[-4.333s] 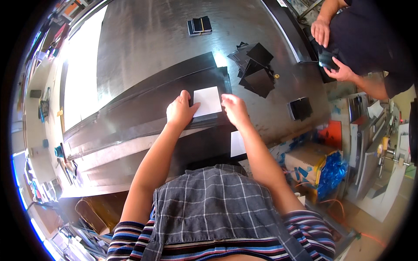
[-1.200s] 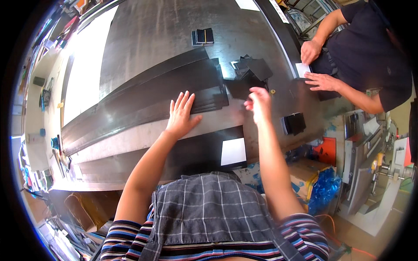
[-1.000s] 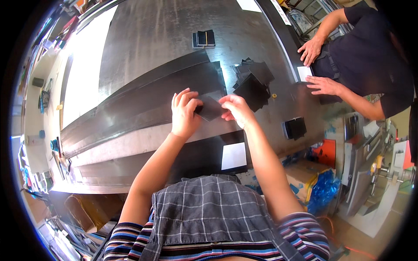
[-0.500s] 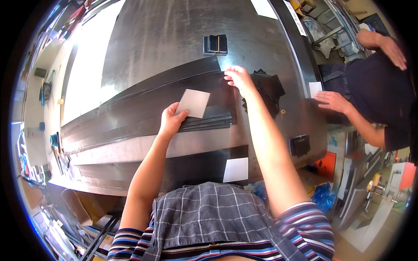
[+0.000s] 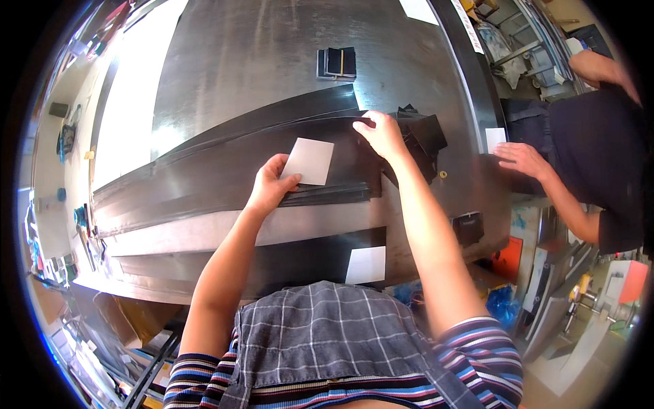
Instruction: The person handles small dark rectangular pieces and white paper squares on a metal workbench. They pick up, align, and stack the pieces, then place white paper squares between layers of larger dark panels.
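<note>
Black, glossy long strips (image 5: pixel 225 174) lay stacked across the middle of the grey metal table (image 5: pixel 238 61), and the left hand (image 5: pixel 269 187) pinched a small white rectangular card (image 5: pixel 308 161) just above their near end. The right hand (image 5: pixel 381 134) pressed loosely curled fingers on the stack's far right corner, holding nothing. Judging by this, the card was not yet laid down; another white card (image 5: pixel 366 264) sat on a dark sheet by the table's near edge.

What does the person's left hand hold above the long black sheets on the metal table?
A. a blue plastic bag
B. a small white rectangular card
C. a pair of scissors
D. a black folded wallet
B. The left hand pinches a small white rectangular card by its lower corner, over the stack of long black sheets, while the right hand rests on the sheets' far end.
</note>
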### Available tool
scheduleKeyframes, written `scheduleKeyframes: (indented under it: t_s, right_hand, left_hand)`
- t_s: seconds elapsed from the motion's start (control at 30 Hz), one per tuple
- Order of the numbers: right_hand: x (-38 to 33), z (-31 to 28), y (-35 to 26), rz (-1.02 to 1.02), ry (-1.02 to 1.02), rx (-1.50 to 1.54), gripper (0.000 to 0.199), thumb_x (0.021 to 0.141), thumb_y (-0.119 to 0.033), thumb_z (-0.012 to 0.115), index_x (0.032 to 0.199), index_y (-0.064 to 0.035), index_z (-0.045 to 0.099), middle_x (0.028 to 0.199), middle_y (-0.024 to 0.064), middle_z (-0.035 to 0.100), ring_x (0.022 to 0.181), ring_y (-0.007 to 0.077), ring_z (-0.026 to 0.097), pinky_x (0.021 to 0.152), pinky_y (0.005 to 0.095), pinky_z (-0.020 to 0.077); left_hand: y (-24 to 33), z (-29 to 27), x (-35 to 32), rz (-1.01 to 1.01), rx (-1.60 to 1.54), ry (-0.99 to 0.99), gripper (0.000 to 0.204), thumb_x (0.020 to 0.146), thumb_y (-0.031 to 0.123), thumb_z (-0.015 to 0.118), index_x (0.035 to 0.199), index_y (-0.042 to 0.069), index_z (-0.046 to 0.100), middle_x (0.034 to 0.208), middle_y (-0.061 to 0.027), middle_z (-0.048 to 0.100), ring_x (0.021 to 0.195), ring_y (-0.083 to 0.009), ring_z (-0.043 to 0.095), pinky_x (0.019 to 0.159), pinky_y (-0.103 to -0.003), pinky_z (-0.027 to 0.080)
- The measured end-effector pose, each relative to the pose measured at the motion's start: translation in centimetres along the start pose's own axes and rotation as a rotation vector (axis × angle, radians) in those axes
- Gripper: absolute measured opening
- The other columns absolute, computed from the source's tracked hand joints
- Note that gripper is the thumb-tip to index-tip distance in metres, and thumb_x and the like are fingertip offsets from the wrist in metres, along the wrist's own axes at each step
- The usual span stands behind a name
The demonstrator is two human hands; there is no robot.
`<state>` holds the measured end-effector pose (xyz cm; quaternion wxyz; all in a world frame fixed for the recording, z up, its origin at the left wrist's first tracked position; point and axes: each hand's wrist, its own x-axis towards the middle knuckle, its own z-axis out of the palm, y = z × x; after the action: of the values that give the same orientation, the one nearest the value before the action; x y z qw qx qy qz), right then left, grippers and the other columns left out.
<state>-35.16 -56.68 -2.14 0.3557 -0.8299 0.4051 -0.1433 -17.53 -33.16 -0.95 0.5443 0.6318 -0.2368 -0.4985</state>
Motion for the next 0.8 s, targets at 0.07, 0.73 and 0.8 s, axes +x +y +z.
scheduleKeyframes:
  t_s: [0.07,0.73,0.8]
  right_hand:
    - [-0.8,-0.3,0.2,0.056,0.012,0.092,0.044,0.084,-0.034,0.072,0.099,0.0063,0.065,0.094,0.023,0.069,0.087,0.0318,0.068,0.077,0.0382,0.0525]
    - [-5.8,0.1,1.5,0.664,-0.136,0.904,0.048,0.094,-0.05,0.055,0.099,-0.0028,0.062,0.084,0.0035,0.061,0.07,0.0134,0.058,0.062,0.0288,0.0507]
    - [-5.8,0.2,1.6,0.66,-0.132,0.915,0.046,0.095,-0.049,0.055,0.097,-0.0038,0.062,0.082,0.0027,0.061,0.068,0.0128,0.058,0.061,0.0281,0.0501]
  left_hand:
    - [0.3,0.5,0.3,-0.099,-0.016,0.075,0.017,0.086,0.006,0.069,0.101,0.004,0.061,0.085,0.001,0.064,0.077,-0.0052,0.058,0.068,-0.021,0.052]
    - [2.3,5.9,4.3,-0.08,0.538,0.099,0.021,0.08,0.019,0.072,0.078,-0.002,0.069,0.063,-0.0077,0.066,0.056,-0.0143,0.065,0.06,-0.029,0.052]
    - [2.3,6.0,4.6,-0.067,0.528,0.09,0.021,0.081,0.02,0.072,0.078,-0.001,0.07,0.063,-0.0078,0.067,0.055,-0.0141,0.065,0.06,-0.028,0.052]
